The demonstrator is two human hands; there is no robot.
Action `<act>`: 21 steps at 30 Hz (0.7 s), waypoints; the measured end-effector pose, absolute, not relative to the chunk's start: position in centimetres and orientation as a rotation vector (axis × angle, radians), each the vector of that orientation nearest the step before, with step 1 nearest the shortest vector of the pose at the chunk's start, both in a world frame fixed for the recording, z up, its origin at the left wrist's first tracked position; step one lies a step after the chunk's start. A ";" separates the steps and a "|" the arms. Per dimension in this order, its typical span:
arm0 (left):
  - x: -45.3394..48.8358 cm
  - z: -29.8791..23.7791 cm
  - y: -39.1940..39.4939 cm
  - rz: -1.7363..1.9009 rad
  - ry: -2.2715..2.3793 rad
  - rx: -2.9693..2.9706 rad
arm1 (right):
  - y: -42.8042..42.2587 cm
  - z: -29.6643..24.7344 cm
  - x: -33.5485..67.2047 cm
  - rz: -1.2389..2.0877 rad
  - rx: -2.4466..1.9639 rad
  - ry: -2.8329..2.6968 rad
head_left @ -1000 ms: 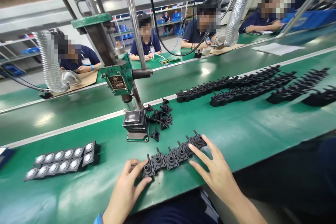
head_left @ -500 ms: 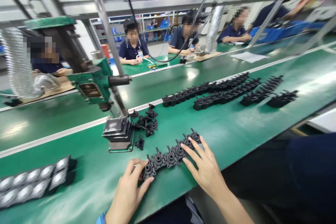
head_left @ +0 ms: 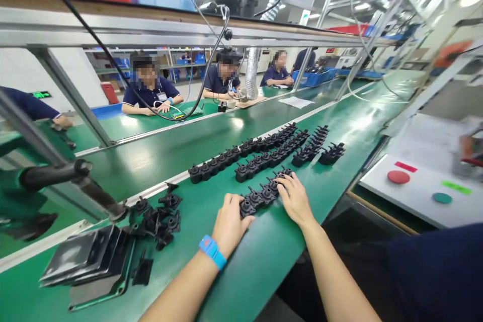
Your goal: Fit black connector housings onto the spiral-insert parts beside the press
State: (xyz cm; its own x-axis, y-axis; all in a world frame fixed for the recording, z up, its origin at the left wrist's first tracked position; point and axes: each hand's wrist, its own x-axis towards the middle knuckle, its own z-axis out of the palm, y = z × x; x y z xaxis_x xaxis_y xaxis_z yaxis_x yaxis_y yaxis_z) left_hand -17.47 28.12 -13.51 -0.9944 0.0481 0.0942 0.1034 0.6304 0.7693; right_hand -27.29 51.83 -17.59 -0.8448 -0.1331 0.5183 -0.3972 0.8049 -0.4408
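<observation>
A short row of black plastic housings (head_left: pixel 267 192), each with a round raised centre and a small spout, lies on the green work surface between my hands. My left hand (head_left: pixel 229 224), with a blue wrist strap (head_left: pixel 212 251), grips the near left end, thumb in front and fingers behind. Around the right end curl the fingers of my right hand (head_left: pixel 296 200), covering part of the last housings. Beyond them stand longer rows of similar black housings (head_left: pixel 260 163). Loose black spouted pieces (head_left: pixel 156 219) are heaped to the left.
A green press (head_left: pixel 22 181) stands at the left, close to a stack of dark plates (head_left: pixel 86 256). Overhead runs a metal shelf frame (head_left: pixel 151 37) with hanging cables. Several people sit across the line. A white panel with red and green round buttons (head_left: pixel 398 177) is at the right.
Both hands and the row of housings have moved right along the surface, closer to the standing rows. My right fingers, spread before, are now curled in. The view has swung right.
</observation>
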 end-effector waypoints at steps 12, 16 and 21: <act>-18.8 -14.9 30.8 -1.942 -2.511 -0.099 | 57.1 -17.6 -32.3 1.025 -0.002 -2.176; -13.4 -16.7 29.0 -2.066 -2.491 -0.085 | 57.3 -17.5 -31.3 1.042 -0.183 -2.036; -6.9 -18.8 25.8 -2.128 -2.565 -0.202 | 54.3 -15.9 -27.1 0.987 -0.104 -1.997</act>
State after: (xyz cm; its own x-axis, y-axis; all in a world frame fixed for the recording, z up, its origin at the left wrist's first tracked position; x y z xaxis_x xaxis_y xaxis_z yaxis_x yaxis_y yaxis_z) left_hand -6.94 25.84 -18.83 -0.9734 0.2169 -0.0742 -0.0329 0.1881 0.9816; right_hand -27.06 54.25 -15.87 -0.6086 0.4173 0.6749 -0.2827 0.6807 -0.6758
